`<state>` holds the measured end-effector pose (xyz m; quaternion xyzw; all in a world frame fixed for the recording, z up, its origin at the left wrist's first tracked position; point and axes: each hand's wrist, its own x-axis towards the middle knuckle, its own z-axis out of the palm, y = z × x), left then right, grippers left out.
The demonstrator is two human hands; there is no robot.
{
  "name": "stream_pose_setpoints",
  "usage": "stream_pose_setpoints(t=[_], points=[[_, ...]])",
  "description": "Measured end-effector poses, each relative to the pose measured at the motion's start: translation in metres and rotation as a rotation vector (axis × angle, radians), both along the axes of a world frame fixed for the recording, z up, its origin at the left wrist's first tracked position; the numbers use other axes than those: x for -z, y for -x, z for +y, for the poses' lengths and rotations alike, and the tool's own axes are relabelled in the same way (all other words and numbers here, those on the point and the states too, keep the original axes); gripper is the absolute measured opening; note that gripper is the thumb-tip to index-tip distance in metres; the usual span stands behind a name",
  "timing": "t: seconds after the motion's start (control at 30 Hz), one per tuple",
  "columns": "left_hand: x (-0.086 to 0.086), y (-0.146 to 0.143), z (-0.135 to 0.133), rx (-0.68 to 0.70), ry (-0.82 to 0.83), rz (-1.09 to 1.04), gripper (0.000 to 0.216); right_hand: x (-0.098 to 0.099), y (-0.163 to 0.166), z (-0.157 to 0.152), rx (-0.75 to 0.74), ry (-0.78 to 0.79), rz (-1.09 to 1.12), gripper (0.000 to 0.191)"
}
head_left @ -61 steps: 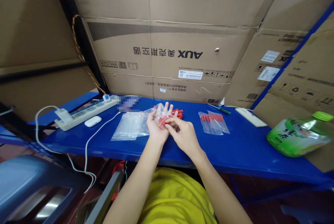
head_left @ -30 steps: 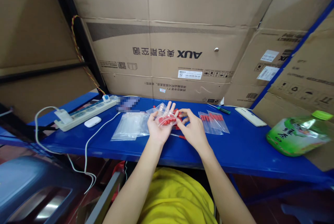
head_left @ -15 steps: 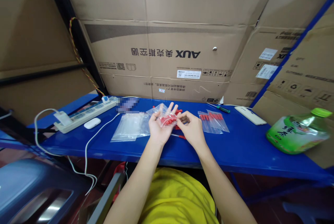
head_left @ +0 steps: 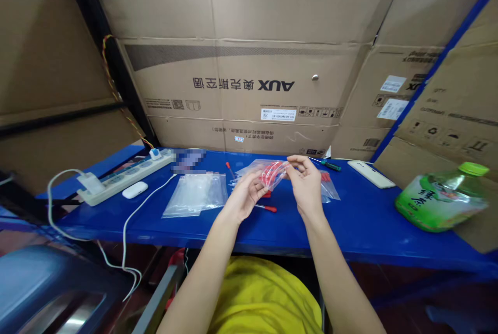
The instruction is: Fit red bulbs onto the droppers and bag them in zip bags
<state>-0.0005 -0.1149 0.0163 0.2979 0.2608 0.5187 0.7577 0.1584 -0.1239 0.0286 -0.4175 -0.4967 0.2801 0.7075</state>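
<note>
Between my hands is a clear plastic zip bag [head_left: 272,172] with several red-ended pieces inside. My left hand [head_left: 246,192] has its fingers curled around the bag's left and lower side. At the upper right edge, my right hand [head_left: 304,176] pinches the bag between thumb and fingers. Just below them on the blue table lies a thin rod with a red end [head_left: 269,209], and another red-ended rod [head_left: 229,167] sits behind my left hand. More red pieces are partly hidden under the bag. Whether these rods are droppers or small tools I cannot make out.
Flat clear bags [head_left: 196,194] lie to the left. Filled bags with red pieces [head_left: 329,184] are at the right, behind a green-handled screwdriver [head_left: 330,165]. A power strip [head_left: 128,176], white earbud case [head_left: 135,190], white phone-like slab [head_left: 371,174] and green bottle [head_left: 439,196] stand around.
The bag has come off my flat left palm and is lifted and tilted between both hands. My left fingers have curled in, and my right hand has shifted to the bag's upper right edge.
</note>
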Motion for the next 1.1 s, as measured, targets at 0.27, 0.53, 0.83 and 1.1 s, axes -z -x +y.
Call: stream_pose_setpoints(t=[0.27,0.53,0.83,1.1], points=[[-0.004,-0.003,0.000,-0.195,-0.059,-0.003,0.060,-0.045,-0.008,0.050,-0.216,-0.079,-0.034,0.024],[-0.027,0.021,0.018,-0.779,-0.498,0.472,0.063,-0.076,-0.028,0.078,-0.465,-0.117,-0.207,0.019],[-0.101,-0.002,0.088,0.060,-0.820,0.846,0.046,-0.076,-0.038,0.084,-0.478,-0.104,-0.264,0.031],[-0.066,-0.017,0.116,-0.314,-0.665,0.559,0.044,-0.060,-0.053,0.088,-0.338,-0.059,-0.241,0.042]])
